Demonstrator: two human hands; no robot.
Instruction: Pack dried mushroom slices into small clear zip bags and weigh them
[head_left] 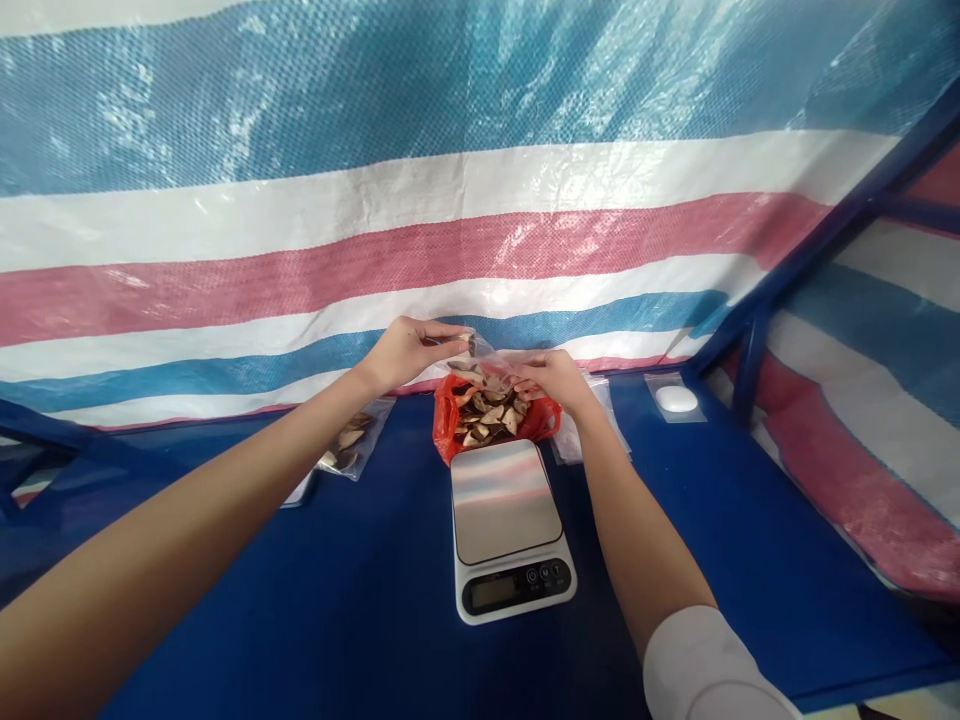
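Above a red plastic bag [444,418], both my hands hold a clear plastic bag [491,362]. My left hand [409,352] pinches its left side, next to a brown-and-pale dried slice [469,342]; whether the slice is in the bag or in my fingers I cannot make out. The fingers of my right hand [556,378] are closed on the bag's right side. Dried slices, looking like mushroom, [491,415] fill the open red bag. Directly in front of it is a white kitchen scale [507,510] with a bare, shiny plate; no digits are readable on its display.
Left of the red bag lies a clear bag of dried slices [352,440], beside a flat pale-edged object [300,490] partly behind my left forearm. Clear bags [611,412] lie by my right wrist. Farther right, a white rounded object [676,399] rests on the blue table [360,600]. Striped sheeting [375,230] hangs behind.
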